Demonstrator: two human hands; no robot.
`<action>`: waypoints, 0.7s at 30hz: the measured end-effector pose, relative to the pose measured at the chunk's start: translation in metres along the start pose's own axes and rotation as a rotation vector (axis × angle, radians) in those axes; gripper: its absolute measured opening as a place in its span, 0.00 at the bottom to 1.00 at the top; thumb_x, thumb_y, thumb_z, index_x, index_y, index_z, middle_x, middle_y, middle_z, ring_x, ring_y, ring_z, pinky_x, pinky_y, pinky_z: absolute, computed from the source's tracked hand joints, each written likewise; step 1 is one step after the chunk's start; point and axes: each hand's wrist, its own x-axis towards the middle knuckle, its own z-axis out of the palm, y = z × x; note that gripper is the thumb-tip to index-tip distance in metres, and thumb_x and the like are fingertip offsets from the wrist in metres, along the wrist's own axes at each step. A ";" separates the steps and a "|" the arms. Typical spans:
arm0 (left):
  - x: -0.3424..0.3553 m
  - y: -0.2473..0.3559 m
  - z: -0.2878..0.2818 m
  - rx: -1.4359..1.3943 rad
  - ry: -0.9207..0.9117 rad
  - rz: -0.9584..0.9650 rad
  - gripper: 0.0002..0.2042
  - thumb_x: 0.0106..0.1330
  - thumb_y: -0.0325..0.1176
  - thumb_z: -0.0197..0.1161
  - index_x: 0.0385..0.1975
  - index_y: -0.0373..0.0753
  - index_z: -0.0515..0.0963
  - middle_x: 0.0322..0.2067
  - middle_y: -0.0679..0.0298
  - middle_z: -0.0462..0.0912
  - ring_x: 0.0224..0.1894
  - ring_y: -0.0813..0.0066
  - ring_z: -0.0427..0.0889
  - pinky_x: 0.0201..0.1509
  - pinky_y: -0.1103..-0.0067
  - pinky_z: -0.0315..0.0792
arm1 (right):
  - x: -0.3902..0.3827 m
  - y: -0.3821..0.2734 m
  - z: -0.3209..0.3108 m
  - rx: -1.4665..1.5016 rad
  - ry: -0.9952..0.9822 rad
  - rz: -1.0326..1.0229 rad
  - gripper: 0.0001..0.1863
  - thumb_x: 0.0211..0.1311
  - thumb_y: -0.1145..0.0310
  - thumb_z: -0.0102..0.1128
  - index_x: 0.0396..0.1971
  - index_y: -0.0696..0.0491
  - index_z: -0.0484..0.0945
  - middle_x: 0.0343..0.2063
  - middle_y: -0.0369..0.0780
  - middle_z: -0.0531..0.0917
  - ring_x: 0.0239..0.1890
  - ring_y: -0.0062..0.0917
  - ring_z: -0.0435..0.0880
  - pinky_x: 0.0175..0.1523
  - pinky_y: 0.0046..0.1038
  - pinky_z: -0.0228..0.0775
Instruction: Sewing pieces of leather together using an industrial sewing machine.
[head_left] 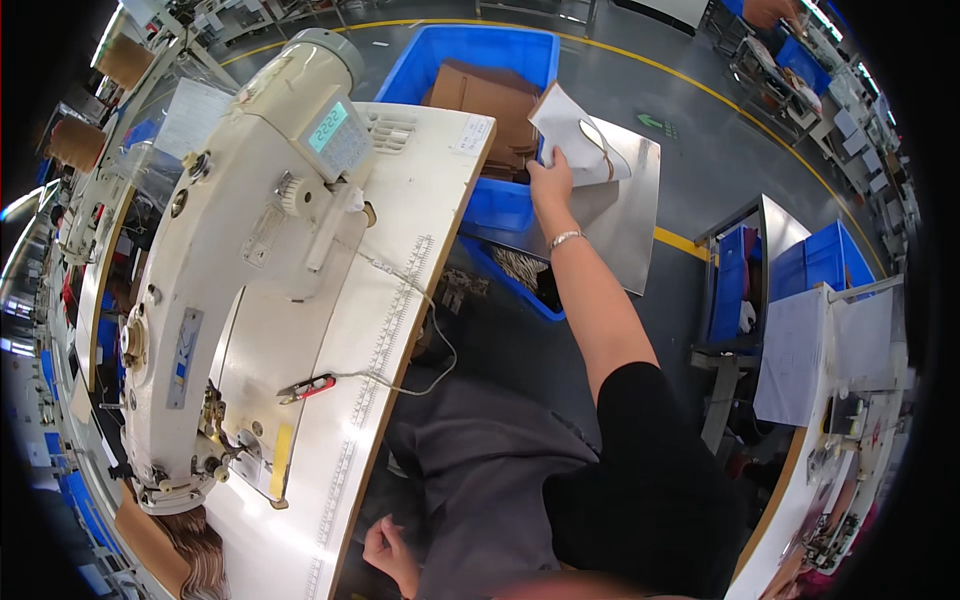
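My right arm stretches out to the far side, and my right hand [551, 185] grips the near left edge of a flat panel [580, 140]. The panel has a white face, a brown edge and a curved slot or strip near its middle; its kind is unclear. It is tilted up beside a blue bin [400, 85] that holds stacked brown panels [485, 105]. My left hand [391, 556] rests low near the table edge with fingers curled and nothing visible in them. To its left stands a cream sewing machine [190, 310] with a lit display.
Red-handled thread snips [306, 388] lie on the white sewing table [340, 330], beside a cord. A pile of brown pieces [185, 550] sits under the machine head. A metal side table [635, 215] stands by the bin. More blue bins [810, 260] are at right.
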 end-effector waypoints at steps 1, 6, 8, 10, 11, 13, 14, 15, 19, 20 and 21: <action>0.001 0.002 0.001 0.000 0.001 -0.004 0.11 0.73 0.32 0.61 0.33 0.30 0.83 0.19 0.66 0.79 0.23 0.84 0.73 0.29 0.85 0.65 | 0.005 -0.003 0.007 0.010 -0.007 -0.008 0.37 0.53 0.61 0.66 0.64 0.58 0.71 0.59 0.53 0.78 0.59 0.46 0.78 0.65 0.38 0.67; 0.002 0.006 0.000 -0.001 -0.016 -0.010 0.10 0.73 0.32 0.61 0.34 0.30 0.83 0.20 0.66 0.79 0.23 0.84 0.73 0.30 0.85 0.66 | 0.007 -0.025 0.048 -0.060 -0.030 0.032 0.40 0.47 0.65 0.67 0.65 0.57 0.68 0.55 0.53 0.81 0.58 0.46 0.80 0.63 0.40 0.70; -0.002 0.006 -0.002 0.075 -0.007 -0.044 0.11 0.73 0.33 0.61 0.35 0.30 0.83 0.20 0.66 0.79 0.23 0.84 0.73 0.30 0.85 0.66 | 0.001 -0.030 0.056 -0.058 -0.073 0.029 0.41 0.47 0.66 0.67 0.66 0.57 0.67 0.54 0.53 0.81 0.58 0.46 0.80 0.63 0.40 0.70; -0.005 0.007 -0.003 0.042 0.003 -0.033 0.11 0.73 0.33 0.61 0.35 0.31 0.83 0.20 0.66 0.79 0.23 0.84 0.73 0.30 0.85 0.66 | -0.007 -0.030 0.056 -0.066 -0.108 0.027 0.42 0.46 0.67 0.67 0.66 0.58 0.67 0.54 0.53 0.81 0.57 0.47 0.80 0.62 0.39 0.70; -0.006 0.008 -0.002 0.072 -0.005 -0.056 0.11 0.73 0.33 0.61 0.36 0.31 0.83 0.20 0.66 0.79 0.23 0.84 0.73 0.30 0.85 0.66 | -0.009 -0.028 0.052 -0.034 -0.121 0.004 0.42 0.46 0.68 0.67 0.66 0.59 0.67 0.54 0.54 0.81 0.57 0.47 0.80 0.63 0.39 0.70; -0.006 0.010 0.001 0.040 -0.003 -0.042 0.11 0.73 0.33 0.61 0.36 0.31 0.83 0.20 0.66 0.79 0.23 0.84 0.74 0.30 0.85 0.66 | -0.014 -0.024 0.043 -0.002 -0.134 -0.026 0.42 0.45 0.68 0.68 0.65 0.62 0.67 0.55 0.55 0.80 0.58 0.46 0.80 0.63 0.38 0.70; -0.005 0.012 0.003 0.071 -0.024 -0.038 0.11 0.74 0.34 0.61 0.36 0.31 0.83 0.20 0.66 0.80 0.23 0.84 0.74 0.30 0.85 0.67 | -0.017 -0.021 0.039 0.004 -0.153 -0.024 0.42 0.45 0.68 0.68 0.65 0.62 0.67 0.55 0.55 0.80 0.58 0.46 0.80 0.63 0.38 0.70; -0.005 0.013 0.005 0.044 -0.021 -0.036 0.11 0.74 0.34 0.61 0.36 0.31 0.83 0.20 0.66 0.80 0.23 0.84 0.74 0.30 0.85 0.67 | -0.020 -0.018 0.035 0.019 -0.163 -0.011 0.42 0.46 0.67 0.68 0.65 0.62 0.67 0.54 0.55 0.80 0.58 0.46 0.80 0.63 0.38 0.69; -0.001 0.018 0.010 0.061 -0.064 -0.001 0.12 0.74 0.34 0.61 0.35 0.30 0.83 0.20 0.65 0.81 0.24 0.83 0.76 0.29 0.85 0.69 | -0.025 -0.009 0.029 0.056 -0.175 0.020 0.37 0.50 0.62 0.69 0.61 0.61 0.71 0.54 0.55 0.81 0.52 0.44 0.84 0.53 0.38 0.77; -0.001 0.020 0.009 0.102 -0.085 -0.010 0.12 0.74 0.35 0.60 0.35 0.30 0.83 0.20 0.65 0.81 0.24 0.83 0.77 0.29 0.84 0.69 | -0.023 -0.005 0.024 0.079 -0.165 -0.028 0.37 0.50 0.62 0.69 0.61 0.61 0.71 0.54 0.55 0.81 0.52 0.44 0.84 0.53 0.38 0.77; -0.001 0.020 0.008 0.075 -0.073 0.012 0.12 0.74 0.35 0.60 0.35 0.30 0.83 0.20 0.65 0.81 0.24 0.83 0.77 0.29 0.84 0.69 | -0.018 0.000 0.015 0.339 -0.206 0.186 0.32 0.55 0.60 0.67 0.58 0.59 0.72 0.53 0.54 0.82 0.49 0.40 0.86 0.46 0.35 0.79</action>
